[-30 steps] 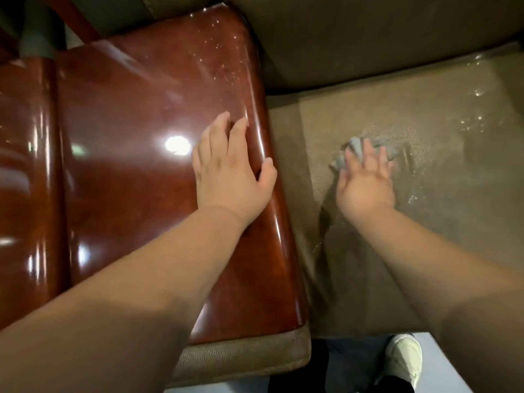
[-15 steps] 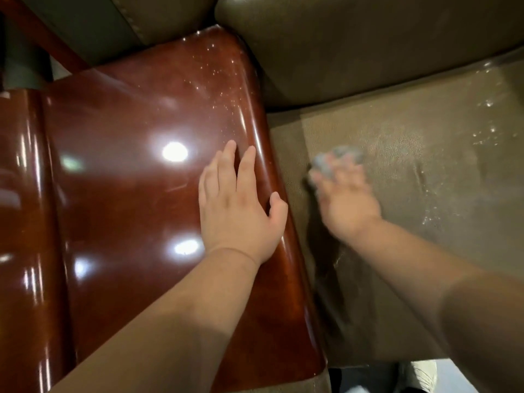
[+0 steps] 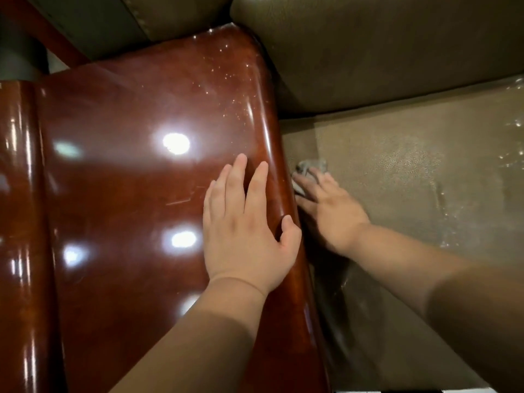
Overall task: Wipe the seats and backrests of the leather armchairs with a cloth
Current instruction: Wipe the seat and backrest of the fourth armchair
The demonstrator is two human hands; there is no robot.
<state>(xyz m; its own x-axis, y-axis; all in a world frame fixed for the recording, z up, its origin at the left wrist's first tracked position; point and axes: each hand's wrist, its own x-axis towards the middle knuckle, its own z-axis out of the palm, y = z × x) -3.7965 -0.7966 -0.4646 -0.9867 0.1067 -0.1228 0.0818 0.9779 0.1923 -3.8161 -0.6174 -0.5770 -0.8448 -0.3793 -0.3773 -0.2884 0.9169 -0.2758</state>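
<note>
My right hand (image 3: 330, 207) presses the cloth (image 3: 312, 167) flat-fingered into the seat's (image 3: 397, 171) left edge, where it could snag in the armrest (image 3: 141, 194) gap; my left hand (image 3: 246, 222) rests flat.

A wide, glossy red-brown wooden armrest (image 3: 127, 194) fills the left half of the view; bright oval light reflections (image 3: 175, 143) sit on its top; fine white specks (image 3: 226, 78) dot its far right corner; a thin pale scratch (image 3: 181, 201) crosses its middle. Just left of it runs a second, narrower wooden armrest (image 3: 17, 222), equally shiny. Beyond its far left corner a dark wooden rail (image 3: 56, 43) slants away; at its near right corner a strip of pale floor (image 3: 397, 390) shows.
</note>
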